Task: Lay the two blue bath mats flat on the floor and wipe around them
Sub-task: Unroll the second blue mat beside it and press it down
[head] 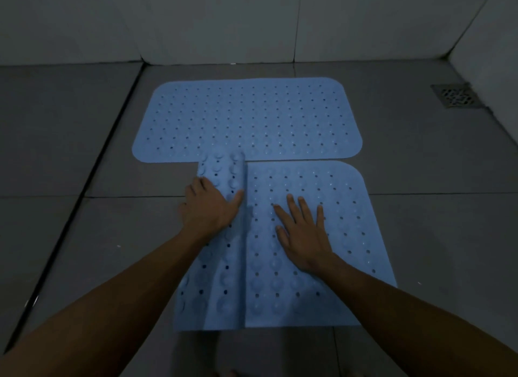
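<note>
Both bath mats look like soft, matt blue rubber or plastic. The far mat point(246, 118) is pierced with small holes, and the near mat point(302, 236) has a folded-over strip showing round suction cups on its underside. The floor point(70, 141) is smooth grey tile with a dull sheen, the walls point(224, 20) pale smooth tile. The drain cover point(454, 95) looks like patterned metal.

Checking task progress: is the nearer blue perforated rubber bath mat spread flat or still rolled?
Partly rolled. The nearer blue perforated rubber bath mat lies flat on its right; its left part curls over, suction cups up, under the left hand.
</note>
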